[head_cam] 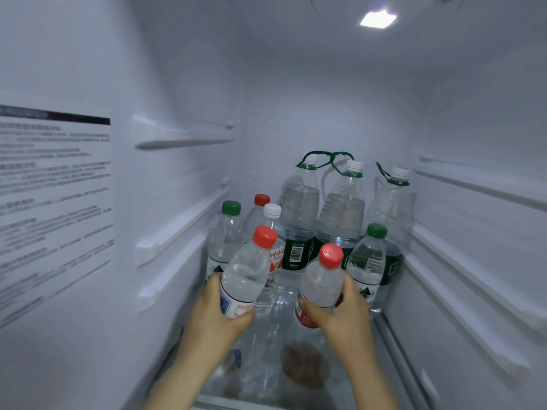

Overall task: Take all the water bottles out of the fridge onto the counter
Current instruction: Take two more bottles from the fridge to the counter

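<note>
I look into an open fridge. My left hand (216, 309) grips a small red-capped water bottle (247, 270), tilted right, by its lower body. A second red-capped bottle (324, 279) is held by my right hand (343, 309) around its label. Both are lifted above the glass shelf (299, 389). Behind stand three large bottles with green carry loops (299, 208), (343, 211), (393, 202). Two green-capped small bottles (226, 232), (368, 261) flank the front. A white-capped bottle (273, 232) and another red-capped bottle (259, 208) stand behind the left one.
White fridge walls close in on both sides, with shelf rails (177, 223), (473, 261) sticking out. A printed label sheet (53, 208) covers the left wall. The interior lamp (378, 19) glows in the ceiling. A brownish round shape (303, 365) shows through the glass shelf.
</note>
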Motion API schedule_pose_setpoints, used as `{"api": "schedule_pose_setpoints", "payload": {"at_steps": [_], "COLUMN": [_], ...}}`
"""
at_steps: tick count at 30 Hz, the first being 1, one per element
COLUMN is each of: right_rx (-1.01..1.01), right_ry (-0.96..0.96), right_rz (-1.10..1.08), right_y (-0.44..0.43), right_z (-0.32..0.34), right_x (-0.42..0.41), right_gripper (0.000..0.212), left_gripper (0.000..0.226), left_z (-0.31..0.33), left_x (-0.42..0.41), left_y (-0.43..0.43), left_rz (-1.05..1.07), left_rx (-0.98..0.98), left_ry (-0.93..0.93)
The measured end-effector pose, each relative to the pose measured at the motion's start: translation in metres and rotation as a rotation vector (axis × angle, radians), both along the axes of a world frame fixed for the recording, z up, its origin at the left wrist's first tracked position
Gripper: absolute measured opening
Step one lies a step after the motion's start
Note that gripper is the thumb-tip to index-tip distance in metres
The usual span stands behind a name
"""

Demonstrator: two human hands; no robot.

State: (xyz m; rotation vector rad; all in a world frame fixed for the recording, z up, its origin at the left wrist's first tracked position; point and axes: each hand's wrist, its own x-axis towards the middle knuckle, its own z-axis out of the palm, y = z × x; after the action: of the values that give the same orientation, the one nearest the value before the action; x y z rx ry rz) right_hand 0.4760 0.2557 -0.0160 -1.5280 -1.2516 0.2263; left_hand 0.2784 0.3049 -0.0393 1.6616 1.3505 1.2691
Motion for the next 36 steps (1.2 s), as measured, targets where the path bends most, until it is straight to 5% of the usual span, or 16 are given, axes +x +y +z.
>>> {"api": "schedule_pose_setpoints", "payload": {"at_steps": [12,36], "right_rx": [-0.008,0.179], "right_ry": [0.162,0.182], "right_rz": [-0.036,-0.552], "right_y": [-0.059,-0.268], "right_z": [0.013,0.045], "right_x": [-0.028,-0.099], "right_gripper": [0.051,0.038], "left_gripper": [0.069,0.042], "left_z": [0.009,0.038], "left_x": [-0.010,0.004], "left_y": [-0.042,-0.160], "left_rz": [-0.186,-0.850], "left_rx": [0.008,0.003], "left_ry": [-0.040,-0.254]}}
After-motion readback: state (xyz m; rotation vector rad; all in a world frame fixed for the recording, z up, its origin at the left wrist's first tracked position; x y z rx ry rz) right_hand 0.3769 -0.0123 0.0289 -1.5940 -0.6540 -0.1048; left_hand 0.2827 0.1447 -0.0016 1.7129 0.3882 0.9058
